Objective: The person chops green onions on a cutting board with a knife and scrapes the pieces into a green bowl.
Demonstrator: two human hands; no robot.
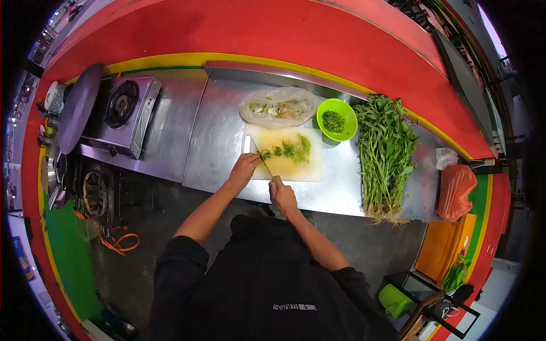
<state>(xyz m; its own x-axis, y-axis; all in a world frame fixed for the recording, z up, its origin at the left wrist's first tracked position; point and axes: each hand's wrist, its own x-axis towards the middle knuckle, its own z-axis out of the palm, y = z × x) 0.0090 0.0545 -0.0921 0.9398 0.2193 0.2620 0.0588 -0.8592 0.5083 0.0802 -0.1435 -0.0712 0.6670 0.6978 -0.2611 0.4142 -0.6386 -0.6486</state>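
Greens being cut on a counter. The knife is gripped by its handle in the right hand, and its blade is slanted across the left part of the cutting board, with the tip directed away from the body. The left hand is set at the board's left side, its fingertips close to the blade; whether any greens are pinched beneath them cannot be made out. The chopped greens are spread over the board in small heaps, mostly to the right of the blade. For clean, even cuts, the guiding fingertips are best curled back, the knuckles used as a guide, and the blade drawn through in short, level strokes. The cut pieces are best kept clear of the edge so that the cutting line can be seen. Beyond the board, a plastic bag and a green bowl containing finely cut greens are seen; to the right, a leafy bundle is laid on the steel counter.
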